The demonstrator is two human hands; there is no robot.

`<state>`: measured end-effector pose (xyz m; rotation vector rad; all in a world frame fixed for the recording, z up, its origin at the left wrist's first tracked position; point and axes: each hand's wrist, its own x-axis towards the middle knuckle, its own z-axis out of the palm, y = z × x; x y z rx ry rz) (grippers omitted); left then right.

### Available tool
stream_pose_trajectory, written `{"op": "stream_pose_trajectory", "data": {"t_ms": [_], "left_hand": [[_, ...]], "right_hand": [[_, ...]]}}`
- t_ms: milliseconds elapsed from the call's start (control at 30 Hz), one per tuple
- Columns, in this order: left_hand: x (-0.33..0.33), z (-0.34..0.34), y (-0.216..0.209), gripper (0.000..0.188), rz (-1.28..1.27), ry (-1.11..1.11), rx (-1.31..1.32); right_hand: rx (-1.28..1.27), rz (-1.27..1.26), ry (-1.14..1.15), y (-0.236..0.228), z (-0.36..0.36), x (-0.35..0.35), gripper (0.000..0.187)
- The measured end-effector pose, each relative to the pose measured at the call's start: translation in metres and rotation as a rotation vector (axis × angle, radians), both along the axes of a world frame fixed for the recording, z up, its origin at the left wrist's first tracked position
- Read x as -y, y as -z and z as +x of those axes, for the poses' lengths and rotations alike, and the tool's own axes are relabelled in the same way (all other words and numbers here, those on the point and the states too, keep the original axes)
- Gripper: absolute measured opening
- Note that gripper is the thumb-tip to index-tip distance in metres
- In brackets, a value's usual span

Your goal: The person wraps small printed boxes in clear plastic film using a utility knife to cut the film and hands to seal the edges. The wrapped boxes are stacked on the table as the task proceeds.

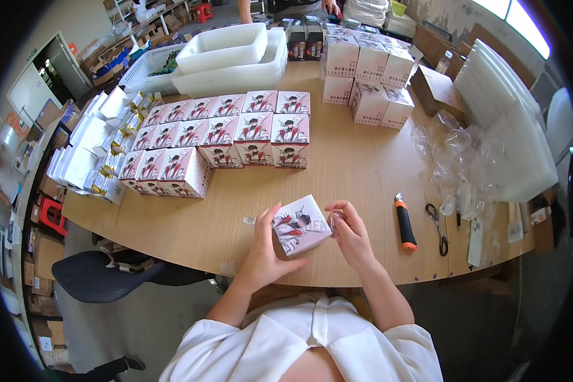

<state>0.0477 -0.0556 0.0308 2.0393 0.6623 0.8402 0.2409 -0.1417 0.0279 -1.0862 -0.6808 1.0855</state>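
Note:
A small white and pink printed box (301, 224) with a cartoon figure on its face is tilted just over the near edge of the table. My left hand (267, 248) grips it from the left, thumb along the lower edge and fingers up the far side. At the box's right corner, my right hand (353, 235) is closed in a pinch on a small piece of clear plastic; its exact kind is hard to make out. Several matching boxes (219, 130) stand in stacked rows beyond, to the left.
An orange and black utility knife (405, 223) and scissors (437, 229) lie to the right, beside crumpled clear plastic film (455, 153). More boxes (369, 63) stack at the far right. White plastic bins (232, 73) stand at the back, white cartons (99, 143) at left. Another person stands across the table.

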Motion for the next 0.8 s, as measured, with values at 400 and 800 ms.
{"op": "stream_pose_trajectory", "data": {"t_ms": [400, 800], "left_hand": [[-0.064, -0.024, 0.013, 0.114, -0.384, 0.459, 0.018], [-0.032, -0.012, 0.007, 0.110, -0.285, 0.047, 0.165]], "right_hand": [[0.032, 0.077, 0.074, 0.000, 0.041, 0.006, 0.019], [0.364, -0.126, 0.080, -0.001, 0.038, 0.012, 0.017]]}}
